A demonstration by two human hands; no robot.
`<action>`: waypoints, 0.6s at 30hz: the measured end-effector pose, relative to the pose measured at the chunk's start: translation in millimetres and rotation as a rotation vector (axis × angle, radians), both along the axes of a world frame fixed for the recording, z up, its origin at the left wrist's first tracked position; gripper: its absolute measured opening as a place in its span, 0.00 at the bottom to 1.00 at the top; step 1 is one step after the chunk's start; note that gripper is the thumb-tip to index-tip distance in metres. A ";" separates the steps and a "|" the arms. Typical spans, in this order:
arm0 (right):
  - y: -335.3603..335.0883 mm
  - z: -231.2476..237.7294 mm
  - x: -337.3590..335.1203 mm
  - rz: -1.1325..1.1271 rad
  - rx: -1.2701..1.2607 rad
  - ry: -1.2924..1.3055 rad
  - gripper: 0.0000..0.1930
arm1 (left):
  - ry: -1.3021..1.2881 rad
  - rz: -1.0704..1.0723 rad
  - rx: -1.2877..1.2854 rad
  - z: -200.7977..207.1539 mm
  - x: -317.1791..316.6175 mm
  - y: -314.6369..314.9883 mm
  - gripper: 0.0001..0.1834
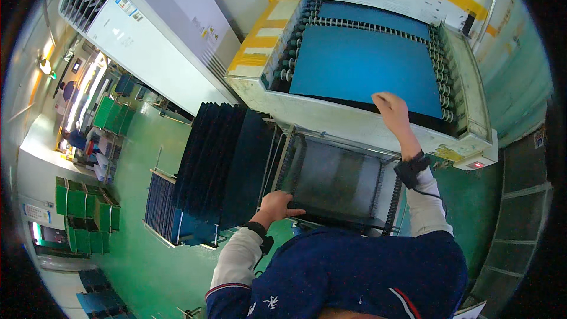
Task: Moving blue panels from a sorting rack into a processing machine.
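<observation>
Blue sheet [363, 62] lies flat on the machine [274, 99], whose rollers [287, 75] bear its weight. The right hand [391, 109] curls at its near edge; whether it pinches, I cannot tell. The left hand [279, 207], fingers spread, touches the rack [392, 207], apparently steadying it.

- Boxy cream roller machine [331, 119]: scuffed, painted-looking casing
- Flat rectangular blue panel [363, 62] on the machine: smooth, low sheen
- Tall white box-shaped cabinet [150, 53] left of the machine: smooth, slightly glossy
- Green floor [139, 201] below the machine: glossy
</observation>
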State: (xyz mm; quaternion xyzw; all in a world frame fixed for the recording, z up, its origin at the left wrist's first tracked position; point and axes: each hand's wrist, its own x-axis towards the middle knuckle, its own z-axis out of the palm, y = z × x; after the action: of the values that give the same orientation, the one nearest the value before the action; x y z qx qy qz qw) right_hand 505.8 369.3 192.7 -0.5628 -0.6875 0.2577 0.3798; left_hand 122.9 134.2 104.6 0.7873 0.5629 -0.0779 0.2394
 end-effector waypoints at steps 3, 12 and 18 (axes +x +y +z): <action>14.4 -16.2 -6.8 -0.094 0.272 -0.408 0.18 | -0.021 0.011 0.021 -3.3 -0.7 -1.5 0.40; 57.8 -30.0 -1.5 -0.166 0.259 -0.572 0.24 | 0.003 0.023 -0.009 -4.5 2.4 1.4 0.41; 60.1 -33.2 -7.9 -0.156 0.308 -0.595 0.24 | -0.040 0.066 -0.003 -7.4 -3.6 -5.3 0.42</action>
State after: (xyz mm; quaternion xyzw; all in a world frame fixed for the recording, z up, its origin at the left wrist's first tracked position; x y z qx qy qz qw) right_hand 497.9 429.4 159.5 -0.6003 -0.7538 -0.0546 0.2616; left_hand 119.4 129.0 97.2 0.7692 0.5836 -0.0551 0.2543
